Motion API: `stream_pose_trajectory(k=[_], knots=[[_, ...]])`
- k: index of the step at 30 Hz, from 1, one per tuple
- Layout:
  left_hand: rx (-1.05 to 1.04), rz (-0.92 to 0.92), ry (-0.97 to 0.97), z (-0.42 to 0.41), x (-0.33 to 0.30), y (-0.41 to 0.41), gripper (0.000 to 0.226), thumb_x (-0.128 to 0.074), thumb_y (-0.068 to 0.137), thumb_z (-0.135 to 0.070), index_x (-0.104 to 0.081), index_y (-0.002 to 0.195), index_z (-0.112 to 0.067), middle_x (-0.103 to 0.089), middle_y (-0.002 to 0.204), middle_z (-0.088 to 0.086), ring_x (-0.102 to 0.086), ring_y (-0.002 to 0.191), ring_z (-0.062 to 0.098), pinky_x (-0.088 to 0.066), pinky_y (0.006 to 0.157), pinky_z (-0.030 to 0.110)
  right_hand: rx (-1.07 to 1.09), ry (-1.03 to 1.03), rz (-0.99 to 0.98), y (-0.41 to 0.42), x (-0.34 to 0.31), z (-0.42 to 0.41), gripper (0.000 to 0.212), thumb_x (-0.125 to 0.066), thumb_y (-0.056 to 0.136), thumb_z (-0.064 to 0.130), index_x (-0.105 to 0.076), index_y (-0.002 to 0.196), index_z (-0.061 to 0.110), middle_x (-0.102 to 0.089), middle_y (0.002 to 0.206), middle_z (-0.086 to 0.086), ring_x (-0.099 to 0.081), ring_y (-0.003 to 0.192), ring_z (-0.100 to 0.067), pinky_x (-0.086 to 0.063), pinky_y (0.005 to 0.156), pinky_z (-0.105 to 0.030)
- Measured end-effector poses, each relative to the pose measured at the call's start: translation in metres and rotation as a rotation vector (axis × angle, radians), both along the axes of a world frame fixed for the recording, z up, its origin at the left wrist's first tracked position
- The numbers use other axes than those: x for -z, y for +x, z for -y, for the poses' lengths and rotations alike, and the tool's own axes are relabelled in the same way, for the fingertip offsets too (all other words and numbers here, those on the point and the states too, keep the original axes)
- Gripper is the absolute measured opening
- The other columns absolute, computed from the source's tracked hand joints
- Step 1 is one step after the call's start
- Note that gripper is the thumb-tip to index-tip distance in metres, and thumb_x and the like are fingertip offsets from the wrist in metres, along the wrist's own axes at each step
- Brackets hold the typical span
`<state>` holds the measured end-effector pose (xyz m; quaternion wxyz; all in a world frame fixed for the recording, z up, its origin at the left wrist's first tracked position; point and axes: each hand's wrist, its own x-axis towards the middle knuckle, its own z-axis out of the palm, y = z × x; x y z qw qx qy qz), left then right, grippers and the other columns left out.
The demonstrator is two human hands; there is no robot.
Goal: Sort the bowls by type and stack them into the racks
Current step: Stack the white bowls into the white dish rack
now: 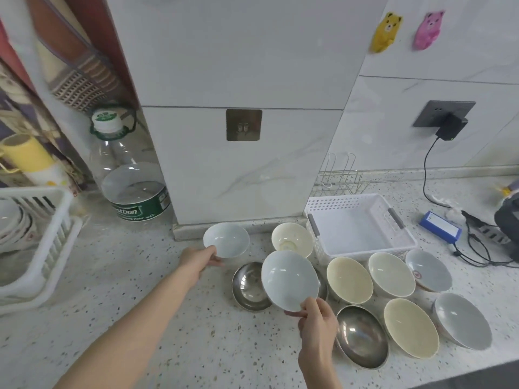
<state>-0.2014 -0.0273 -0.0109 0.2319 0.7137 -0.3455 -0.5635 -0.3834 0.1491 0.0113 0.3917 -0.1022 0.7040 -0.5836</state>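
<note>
From your head camera, the white slatted plastic dish rack (42, 237) at the far left of the speckled stone counter (126, 304) holds several white bowls with red marks (12, 223). The white perforated plastic basket (356, 223) right of the tiled pillar holds nothing you can see. Your left hand (196, 259) pinches the near rim of a pale blue ceramic bowl (226, 239), tilted in front of the pillar. Your right hand (318, 318) grips the near edge of a second pale blue ceramic bowl (289, 279), raised over a round steel bowl (248, 286). Cream bowls (349, 279), grey-white bowls (463, 320) and another steel bowl (361, 336) lie just right of that hand.
</note>
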Motion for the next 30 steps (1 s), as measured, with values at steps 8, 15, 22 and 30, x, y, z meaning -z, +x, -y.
stream_pose_trajectory(k=[8,15,22,30], knots=[[0.040,-0.039,-0.070,-0.015,-0.041,0.139,0.017,-0.056,0.084,-0.009,-0.066,0.094,0.000,-0.077,0.076,0.015,-0.025,0.045,0.011,-0.019,0.036,0.016,-0.067,-0.113,0.040,0.107,-0.020,0.029,0.052,-0.048,0.081,-0.005,-0.042,0.039,0.024,-0.040,0.041,0.009,-0.032,0.034,-0.002,-0.021,0.044,-0.022],[-0.054,-0.096,-0.227,-0.016,-0.078,0.290,0.016,-0.055,0.085,-0.008,-0.066,0.094,-0.002,-0.076,0.071,0.010,-0.021,0.037,0.006,-0.015,0.035,0.016,-0.160,-0.095,0.076,0.239,-0.025,0.055,0.017,-0.049,0.081,-0.003,-0.047,0.065,0.003,-0.055,0.057,-0.018,-0.039,0.038,-0.008,-0.023,0.040,-0.018],[-0.252,-0.102,-0.375,-0.021,-0.085,0.428,0.016,-0.055,0.086,-0.011,-0.070,0.087,-0.006,-0.076,0.080,0.017,-0.022,0.042,0.010,-0.020,0.043,0.023,-0.461,-0.119,-0.097,0.346,-0.052,0.094,0.012,-0.056,0.081,0.008,-0.068,0.081,0.009,-0.069,0.064,-0.015,-0.045,0.037,-0.001,-0.033,0.054,-0.027],[-0.461,-0.115,-0.426,-0.023,-0.069,0.507,0.015,-0.052,0.089,-0.010,-0.065,0.089,-0.004,-0.076,0.082,0.013,-0.029,0.032,0.003,-0.024,0.036,0.016,-0.733,0.018,-0.442,0.415,-0.063,0.140,0.018,-0.057,0.083,0.022,-0.069,0.095,0.017,-0.072,0.059,0.001,-0.056,0.057,-0.007,-0.042,0.056,-0.026]])
